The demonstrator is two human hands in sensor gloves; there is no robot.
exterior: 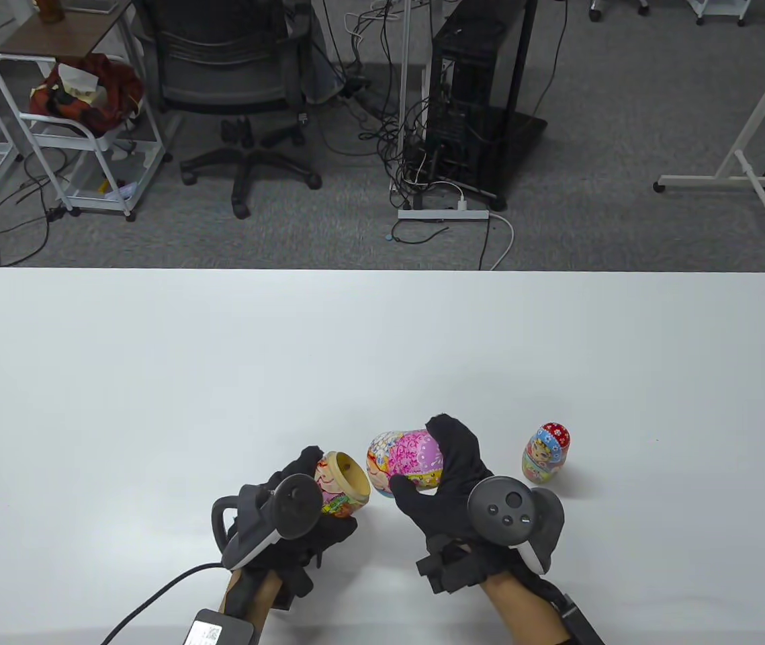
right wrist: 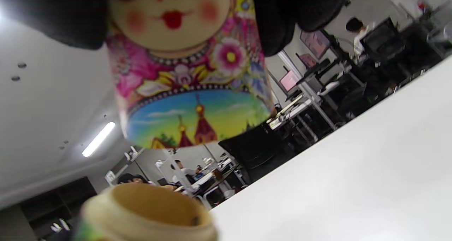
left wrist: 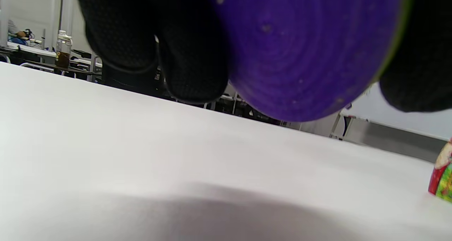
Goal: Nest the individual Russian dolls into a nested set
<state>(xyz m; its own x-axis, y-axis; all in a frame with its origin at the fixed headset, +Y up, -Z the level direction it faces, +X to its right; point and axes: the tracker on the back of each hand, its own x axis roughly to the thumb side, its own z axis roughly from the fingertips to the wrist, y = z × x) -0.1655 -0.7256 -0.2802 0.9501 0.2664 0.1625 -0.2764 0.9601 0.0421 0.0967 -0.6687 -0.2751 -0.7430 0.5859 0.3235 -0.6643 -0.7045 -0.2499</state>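
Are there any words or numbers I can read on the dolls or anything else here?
No text can be read anywhere.
White label on the small black box at the table's near edge: print too small to read.
Pink painted doll top, open wooden doll bottom and small standing blue-and-red doll: only pictures, no words.
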